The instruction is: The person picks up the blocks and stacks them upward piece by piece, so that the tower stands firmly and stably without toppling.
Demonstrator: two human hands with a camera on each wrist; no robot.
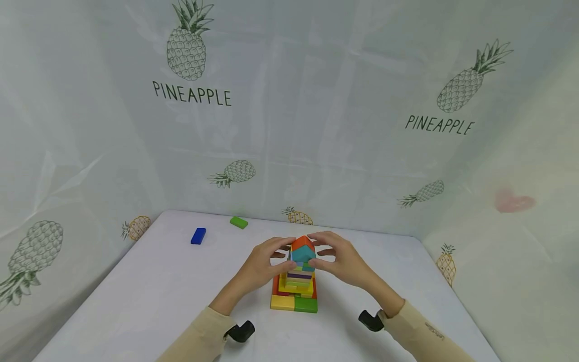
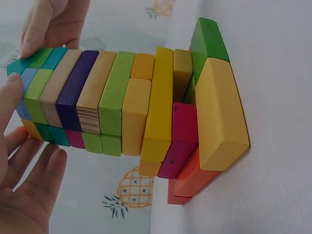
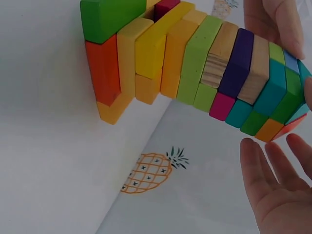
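Note:
A tall stack of coloured wooden blocks (image 1: 299,276) stands upright on the table, topped by a red roof-shaped block (image 1: 300,243) over a teal block (image 1: 303,254). My left hand (image 1: 264,264) is at the left of its top, with the thumb against the front of the upper layers and the fingers reaching behind. On the other side, my right hand (image 1: 340,260) has its thumb at the teal block and its index fingertip by the red roof. The fingers (image 3: 253,165) of the right hand are spread and fairly straight. Purple (image 2: 78,87) and bare-wood layers show lower down.
Wider yellow, green and red blocks form the base (image 1: 305,305) of the stack. Farther back lie a blue block (image 1: 198,236) at the left and a green block (image 1: 238,222) near the rear edge. A pineapple-print curtain (image 1: 316,125) hangs behind the white table (image 1: 172,281).

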